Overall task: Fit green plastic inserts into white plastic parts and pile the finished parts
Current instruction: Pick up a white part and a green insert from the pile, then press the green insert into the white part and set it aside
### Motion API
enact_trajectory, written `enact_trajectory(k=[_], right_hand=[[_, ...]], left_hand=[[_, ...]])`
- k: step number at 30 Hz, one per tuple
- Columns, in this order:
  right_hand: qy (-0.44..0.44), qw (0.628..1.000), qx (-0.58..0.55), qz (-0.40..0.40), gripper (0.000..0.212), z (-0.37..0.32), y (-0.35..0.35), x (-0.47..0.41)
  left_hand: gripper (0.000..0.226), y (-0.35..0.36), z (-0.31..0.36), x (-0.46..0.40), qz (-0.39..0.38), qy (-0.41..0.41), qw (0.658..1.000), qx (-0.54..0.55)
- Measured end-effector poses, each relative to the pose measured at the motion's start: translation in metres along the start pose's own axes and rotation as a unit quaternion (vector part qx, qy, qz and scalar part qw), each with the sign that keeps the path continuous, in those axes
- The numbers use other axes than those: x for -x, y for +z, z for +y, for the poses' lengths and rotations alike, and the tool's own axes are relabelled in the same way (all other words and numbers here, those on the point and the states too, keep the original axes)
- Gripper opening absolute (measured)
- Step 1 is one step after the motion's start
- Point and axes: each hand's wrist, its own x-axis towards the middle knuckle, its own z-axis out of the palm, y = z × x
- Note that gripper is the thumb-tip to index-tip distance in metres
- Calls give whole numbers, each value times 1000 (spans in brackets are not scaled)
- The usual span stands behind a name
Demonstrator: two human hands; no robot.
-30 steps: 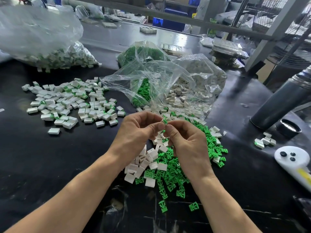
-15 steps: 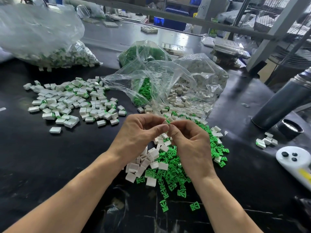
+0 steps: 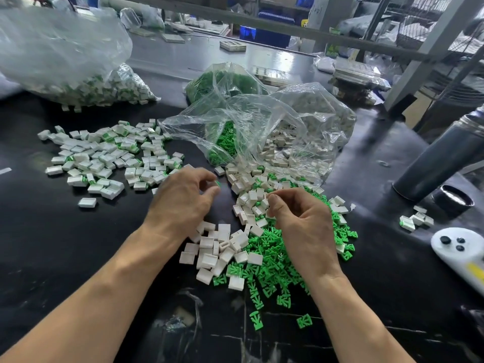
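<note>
Hovering above the glossy black bench (image 3: 52,258), the left hand (image 3: 183,203) has its fingers curled, with a small green sliver (image 3: 217,182) showing at its fingertips; whether it truly pinches a part I cannot tell, since the palm faces away. The right hand (image 3: 301,221) sits apart from it, thumb and forefinger pressed together over the mixed heap, but what lies between them is hidden.

Under and between the hands spreads a loose heap of boxy white plastic parts (image 3: 222,244), smooth-sided and rectangular, some showing an open slot. Mingled with them and fanning toward the near edge are flat green inserts (image 3: 269,268), each with ribbed, branching prongs on a short bar; a few lie scattered alone close to the person.

To the left, well apart from the raw heap, lies the pile of finished parts (image 3: 104,158): white blocks with green edges peeking out.

Behind the hands, a crumpled clear plastic bag (image 3: 262,121) lies open on its side, spilling white parts and green inserts onto the bench. A second clear bag (image 3: 227,79) behind it holds green pieces, and a large bag at far left (image 3: 65,56) holds white and green pieces.

At right stand a dark grey cylindrical flask (image 3: 440,155), its round black cap (image 3: 453,203) beside it, a small cluster of white parts (image 3: 416,221), and a white handheld controller (image 3: 458,247) with black buttons.
</note>
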Motion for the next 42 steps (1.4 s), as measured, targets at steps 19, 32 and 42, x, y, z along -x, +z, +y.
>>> enact_trajectory(k=[19, 32, 42], right_hand=[[23, 977, 211, -31, 40, 6, -20, -11], [34, 930, 297, -215, 16, -6, -40, -14], [2, 930, 298, -216, 14, -3, -34, -14]], left_hand=[[9, -13, -16, -14, 36, -14, 998, -40], [17, 21, 9, 6, -180, 63, 981, 26], [16, 23, 11, 8, -140, 55, 988, 28]])
